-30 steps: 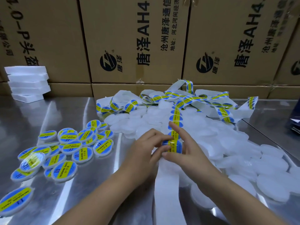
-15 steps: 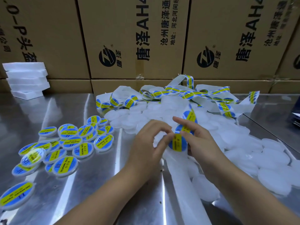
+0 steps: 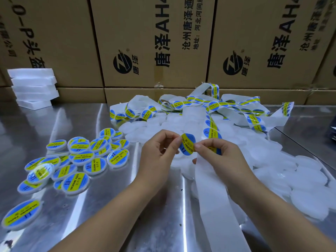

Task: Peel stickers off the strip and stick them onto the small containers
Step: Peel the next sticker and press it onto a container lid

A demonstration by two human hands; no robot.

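My left hand (image 3: 160,153) pinches the left edge of a round blue and yellow sticker (image 3: 187,146) held in the air at the centre. My right hand (image 3: 220,155) pinches the white backing strip (image 3: 212,193), touching the sticker's right edge. The used, bare strip trails down toward me; the part with stickers (image 3: 211,128) runs back into a tangled heap (image 3: 200,104). Plain white round containers (image 3: 300,179) lie piled under and right of my hands. Labelled containers (image 3: 80,157) lie in a cluster at the left.
The work surface is a shiny steel table (image 3: 91,117). Tall cardboard boxes (image 3: 154,42) form a wall along its back edge. A stack of white foam blocks (image 3: 33,88) stands at the back left. One labelled container (image 3: 21,214) lies alone near the front left.
The sticker has come off the strip and now hangs between both hands' fingertips. My hands have lifted slightly and moved apart, and the bare strip has swung down toward me.
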